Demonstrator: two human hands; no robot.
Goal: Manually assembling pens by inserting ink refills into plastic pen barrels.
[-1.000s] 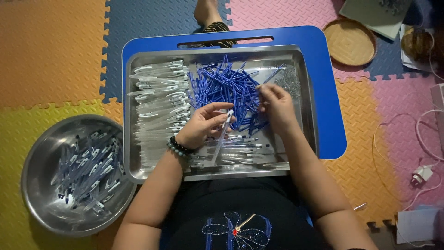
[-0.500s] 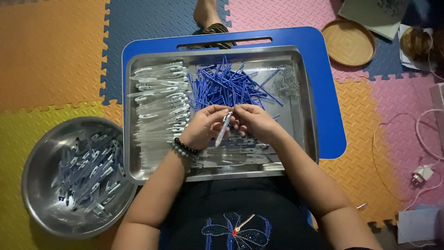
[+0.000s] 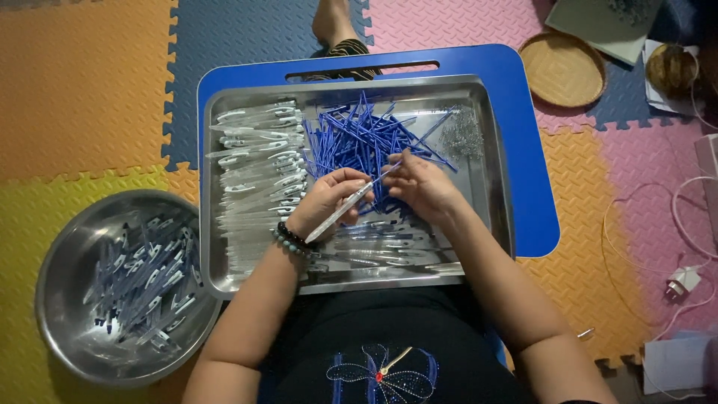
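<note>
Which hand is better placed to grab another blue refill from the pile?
Probably the right hand. It lies at the edge of the blue refill pile, fingertips only steadying the tip, while the left hand grips the clear pen barrel and sits nearer the barrels.

I see a round steel bowl [image 3: 56,299] of finished pens at the left, a woven basket [image 3: 561,69] at top right, and a white charger [image 3: 682,282] on the foam mat [image 3: 82,90].

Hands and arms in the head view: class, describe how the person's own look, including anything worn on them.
Both arms are bare from above the elbow down, with no sleeves and no gloves. The left hand has a bracelet of dark and pale green beads around its wrist. The right hand and its wrist carry nothing visible; no rings can be made out.
</note>
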